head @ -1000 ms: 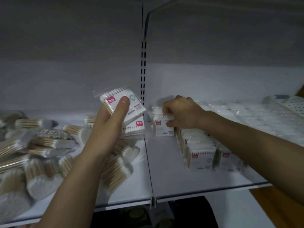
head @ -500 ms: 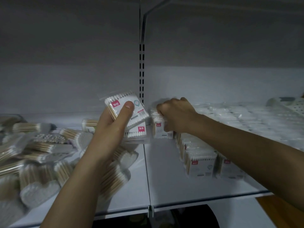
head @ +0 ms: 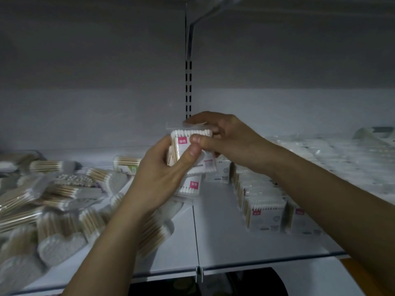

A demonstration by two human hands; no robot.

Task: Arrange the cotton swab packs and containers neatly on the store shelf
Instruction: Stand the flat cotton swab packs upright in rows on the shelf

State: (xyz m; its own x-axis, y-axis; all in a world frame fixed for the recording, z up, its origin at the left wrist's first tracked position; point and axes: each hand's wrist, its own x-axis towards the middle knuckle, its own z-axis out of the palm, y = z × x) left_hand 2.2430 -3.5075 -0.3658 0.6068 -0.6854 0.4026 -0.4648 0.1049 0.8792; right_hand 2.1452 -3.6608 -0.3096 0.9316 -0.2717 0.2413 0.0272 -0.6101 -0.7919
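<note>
Between left hand (head: 158, 174), right hand (head: 230, 137): two swab packs (head: 192, 133)

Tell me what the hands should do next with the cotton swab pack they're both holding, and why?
Probably the right hand should pull the top cotton swab pack free and stand it in the row of upright packs on the right of the shelf. That hand pinches it, while the left hand grips it together with a second pack beneath.

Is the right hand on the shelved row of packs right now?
No, the right hand pinches the clear pink-labelled cotton swab pack that the left hand holds above the white shelf.
</note>
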